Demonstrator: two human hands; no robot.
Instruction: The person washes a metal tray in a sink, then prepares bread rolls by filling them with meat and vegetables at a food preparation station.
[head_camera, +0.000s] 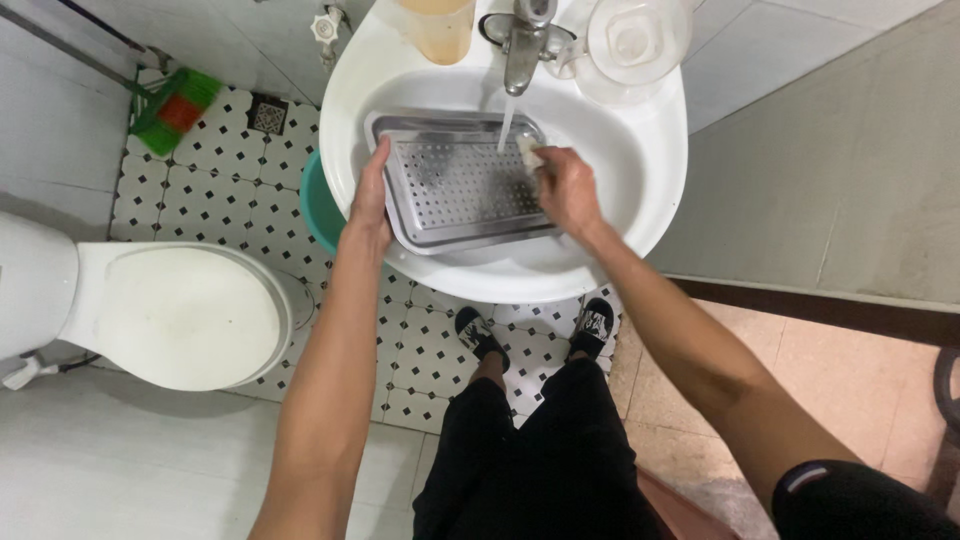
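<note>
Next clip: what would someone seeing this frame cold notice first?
The eye goes to the perforated metal tray lying in the white sink at top centre, with water running onto it from the faucet. The left hand grips the tray's left edge, while the right hand presses a small pale scrubbing pad against its upper right corner. A white toilet sits at the left on the tiled floor.

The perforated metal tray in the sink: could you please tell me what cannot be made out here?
Head view only:
- Perforated metal tray: left rim covered by the left hand.
- Pale scrubber: mostly hidden in the right hand, kind unclear.
- Tap and clear lid: cut off by the top edge.
- Teal basin: largely hidden under the white sink.
</note>
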